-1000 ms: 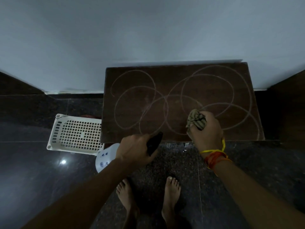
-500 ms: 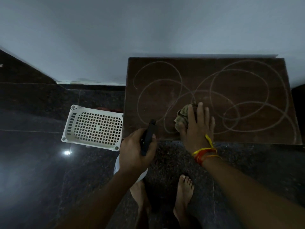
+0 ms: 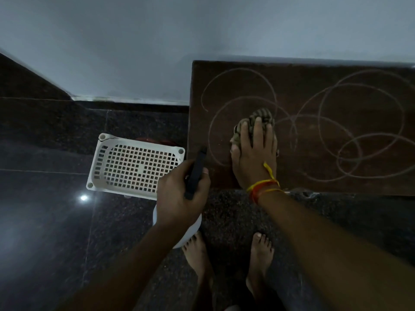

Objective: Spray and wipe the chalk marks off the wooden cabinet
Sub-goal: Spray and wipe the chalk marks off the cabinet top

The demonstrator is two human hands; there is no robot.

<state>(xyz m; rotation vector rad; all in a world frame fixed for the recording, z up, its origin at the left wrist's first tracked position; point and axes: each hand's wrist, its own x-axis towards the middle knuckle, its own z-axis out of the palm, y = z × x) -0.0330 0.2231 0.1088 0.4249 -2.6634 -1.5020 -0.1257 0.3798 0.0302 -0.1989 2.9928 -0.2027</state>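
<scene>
1. A white plastic perforated basket (image 3: 137, 167) is seen on the dark floor (image 3: 45, 232), just left of the wooden cabinet (image 3: 314, 180); through its mesh nothing can be made out inside, and a reddish object (image 3: 152, 140) is partly hidden behind its far rim.
2. A white spray bottle (image 3: 188, 230) with a black trigger head (image 3: 196, 173) is gripped in the left hand (image 3: 179, 198), fingers curled round it; its body hangs below the hand, above the floor and just off the cabinet's front left corner. Its contents cannot be told.
3. A striped crumpled cloth (image 3: 258, 122) is pressed onto the cabinet top by the right hand (image 3: 253, 153), fingers laid nearly straight over it, thumb at its left side. Red and yellow threads (image 3: 262, 187) are tied at that wrist.
4. Looping chalk marks (image 3: 359, 131) are spread over the cabinet top; the cloth lies among the left loops.
5. The cabinet's back edge meets the pale wall (image 3: 202, 41); its left edge stands just beside the basket. Open top surface lies to the right of the cloth, up to the frame's edge.
6. Two bare feet (image 3: 258, 261) stand on the floor before the cabinet's front edge.
</scene>
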